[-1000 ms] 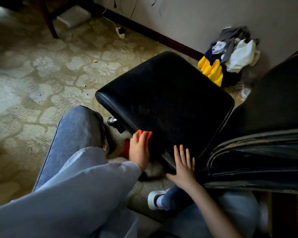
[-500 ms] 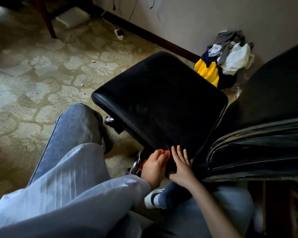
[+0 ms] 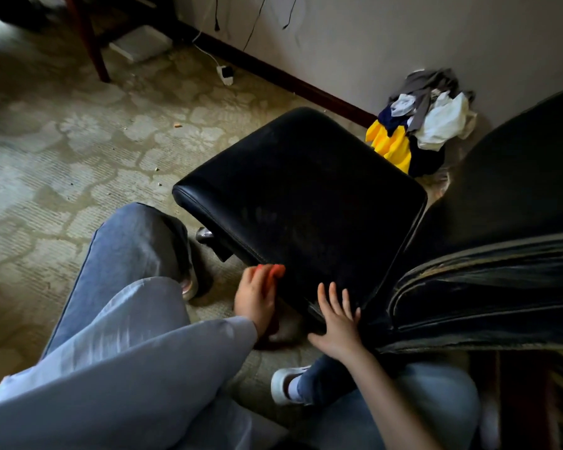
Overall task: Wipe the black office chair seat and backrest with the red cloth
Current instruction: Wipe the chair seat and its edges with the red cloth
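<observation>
Head view, the only view on hand. I am looking down on the black chair seat (image 3: 306, 196), which is sitting at centre frame over a patterned carpet (image 3: 62, 151). The backrest (image 3: 517, 177) is rising at the right of the seat, and its near edge is showing worn, pale lines.

The left hand (image 3: 255, 295) is working at the near left edge of the seat. Its fingers are curling over the red cloth (image 3: 272, 271) and pressing it against that edge. Only a small part of the cloth is showing past the fingertips, and more of it is hanging below the wrist in shadow.

The right hand (image 3: 337, 323) is lying flat on the near corner of the seat, just beside the backrest. Its fingers are straight and spread, and it is holding nothing.

I am also noting blue-jeaned legs filling the near left of the frame and a white shoe (image 3: 283, 384) resting on the carpet below the right hand. A pile of clothes (image 3: 429, 125), with yellow, white and grey pieces, is lying against the wall (image 3: 371, 37) beyond the seat. A white plug adapter (image 3: 225, 73) is lying on the carpet at the far wall, with cables hanging above it.
</observation>
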Available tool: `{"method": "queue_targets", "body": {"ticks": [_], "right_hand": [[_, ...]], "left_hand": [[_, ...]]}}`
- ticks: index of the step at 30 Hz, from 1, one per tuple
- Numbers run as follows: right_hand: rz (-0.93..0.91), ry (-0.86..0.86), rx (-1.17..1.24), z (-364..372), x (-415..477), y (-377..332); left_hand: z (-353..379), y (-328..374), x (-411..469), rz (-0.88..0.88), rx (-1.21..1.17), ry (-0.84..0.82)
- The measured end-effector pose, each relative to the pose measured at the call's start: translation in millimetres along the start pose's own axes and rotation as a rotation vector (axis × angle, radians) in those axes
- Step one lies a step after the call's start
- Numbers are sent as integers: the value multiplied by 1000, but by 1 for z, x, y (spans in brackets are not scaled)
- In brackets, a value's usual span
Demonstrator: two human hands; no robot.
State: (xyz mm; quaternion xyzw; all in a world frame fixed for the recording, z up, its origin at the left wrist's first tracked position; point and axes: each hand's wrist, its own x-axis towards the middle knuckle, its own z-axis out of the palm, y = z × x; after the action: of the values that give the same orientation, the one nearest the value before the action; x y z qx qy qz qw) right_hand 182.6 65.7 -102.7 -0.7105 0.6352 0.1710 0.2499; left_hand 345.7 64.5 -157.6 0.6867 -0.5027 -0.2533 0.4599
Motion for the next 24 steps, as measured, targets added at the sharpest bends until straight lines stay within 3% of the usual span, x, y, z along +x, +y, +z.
{"method": "queue_targets", "body": {"ticks": [2,14,19,24], "right_hand": [[5,9,-5,1,2,-6],[-74,-19,108,-6,3,-53],[-189,13,-215,19,-31,-57],[-295,99,-419,22,-49,-35]], "left_hand": [[-7,2,11,-106,-16,62],[-3,-3,-1,-23,-26,42],[-6,-4,2,46,105,-53],[7,-3,-31,269,74,-133]]}}
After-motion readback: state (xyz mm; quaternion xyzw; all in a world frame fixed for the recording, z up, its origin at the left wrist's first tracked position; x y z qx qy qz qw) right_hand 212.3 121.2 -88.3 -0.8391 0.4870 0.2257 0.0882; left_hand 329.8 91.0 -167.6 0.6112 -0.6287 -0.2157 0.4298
